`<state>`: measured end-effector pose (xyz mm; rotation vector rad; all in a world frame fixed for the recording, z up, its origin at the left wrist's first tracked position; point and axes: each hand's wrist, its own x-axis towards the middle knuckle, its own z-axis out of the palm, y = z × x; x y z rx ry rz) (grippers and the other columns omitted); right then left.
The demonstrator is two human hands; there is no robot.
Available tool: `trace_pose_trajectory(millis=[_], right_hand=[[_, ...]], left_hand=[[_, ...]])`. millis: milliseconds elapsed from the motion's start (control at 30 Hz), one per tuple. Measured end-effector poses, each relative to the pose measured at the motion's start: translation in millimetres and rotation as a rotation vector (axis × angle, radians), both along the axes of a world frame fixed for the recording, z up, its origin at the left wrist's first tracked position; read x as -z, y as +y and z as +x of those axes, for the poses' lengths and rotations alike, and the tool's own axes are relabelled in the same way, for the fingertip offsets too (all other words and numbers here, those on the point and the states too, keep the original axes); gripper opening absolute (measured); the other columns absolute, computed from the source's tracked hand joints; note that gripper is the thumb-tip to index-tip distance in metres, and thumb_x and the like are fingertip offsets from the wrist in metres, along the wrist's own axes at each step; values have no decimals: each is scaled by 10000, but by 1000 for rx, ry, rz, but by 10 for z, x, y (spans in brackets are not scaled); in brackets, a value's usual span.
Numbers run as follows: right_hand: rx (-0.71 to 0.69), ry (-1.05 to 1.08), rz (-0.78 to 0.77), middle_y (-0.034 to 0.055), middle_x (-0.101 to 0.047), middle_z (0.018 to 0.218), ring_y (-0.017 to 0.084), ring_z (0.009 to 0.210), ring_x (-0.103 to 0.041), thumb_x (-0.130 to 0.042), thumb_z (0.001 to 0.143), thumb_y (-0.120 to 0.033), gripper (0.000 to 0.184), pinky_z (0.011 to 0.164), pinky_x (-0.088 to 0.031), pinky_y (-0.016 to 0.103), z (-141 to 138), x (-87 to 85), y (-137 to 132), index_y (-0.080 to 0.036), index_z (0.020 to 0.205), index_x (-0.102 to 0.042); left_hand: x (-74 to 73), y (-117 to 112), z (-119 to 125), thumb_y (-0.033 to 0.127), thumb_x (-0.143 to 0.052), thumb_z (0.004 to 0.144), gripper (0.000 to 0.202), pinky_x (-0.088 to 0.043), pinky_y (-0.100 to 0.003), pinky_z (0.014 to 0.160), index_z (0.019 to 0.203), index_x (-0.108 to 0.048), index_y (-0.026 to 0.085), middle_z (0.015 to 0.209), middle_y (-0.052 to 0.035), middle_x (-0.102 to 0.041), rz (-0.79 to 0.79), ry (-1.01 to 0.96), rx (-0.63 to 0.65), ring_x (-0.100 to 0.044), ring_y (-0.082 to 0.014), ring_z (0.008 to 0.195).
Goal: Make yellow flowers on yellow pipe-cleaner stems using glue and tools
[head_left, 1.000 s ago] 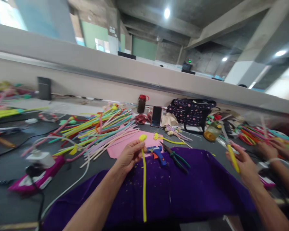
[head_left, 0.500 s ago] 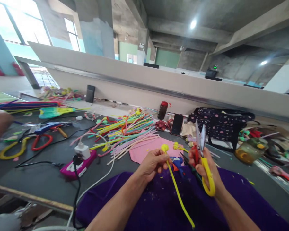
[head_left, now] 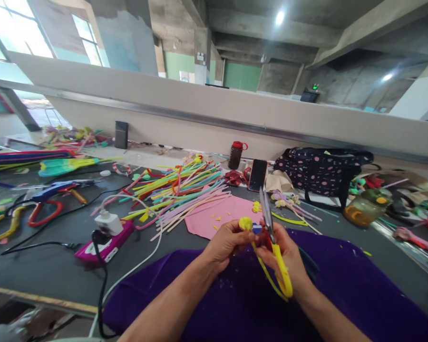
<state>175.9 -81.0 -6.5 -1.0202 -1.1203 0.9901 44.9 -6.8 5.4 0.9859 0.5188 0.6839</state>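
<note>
head cam: l hand (head_left: 227, 244) fingers pinched on yellow ball-topped stem (head_left: 245, 223), r hand (head_left: 288, 259) fingers clamped on scissors (head_left: 282, 270), nr pink sheet (head_left: 204, 219).

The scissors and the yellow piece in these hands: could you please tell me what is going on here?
A person holds a yellow piece just below its round head with the left hand. The right hand holds the scissors, blades pointing up, close beside it; whether the right fingers also touch the stem is hard to tell. A purple cloth spreads below. Beyond the hands lies a pink sheet with yellow scraps, beside a pile of colourful stems.
</note>
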Motion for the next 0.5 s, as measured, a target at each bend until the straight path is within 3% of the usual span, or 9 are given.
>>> trace_pose_trajectory(millis=[133, 233, 500], right_hand=[[-37, 83, -58, -41, -555, 711, 64, 485, -456, -731, 608, -218, 532, 430, -349, 163, -52, 15, 21, -253, 1076, -479], [-54, 116, -100, -85, -475, 539, 39, 357, -342, -689, 653, -251, 494, 352, -278, 154, -34, -2, 13, -226, 1090, -459], [-89, 84, -124, -64, -484, 490, 40, 335, -352, -630, 694, -275, 270, 330, -302, 158, 5, 62, 22, -145, 902, -519]], left_hand=[[7, -43, 32, 259, -719, 574, 234, -159, -170, 364, 744, -625, 129, 516, 44, -490, 55, 15, -17, -310, -21, 377], [8, -49, 24, 254, -687, 621, 242, -173, -160, 358, 823, -639, 131, 563, 29, -519, 77, 7, -5, -337, -20, 388], [12, -53, 29, 295, -665, 649, 312, -182, -136, 331, 906, -635, 120, 653, -22, -592, 26, -8, 36, -386, -18, 393]])
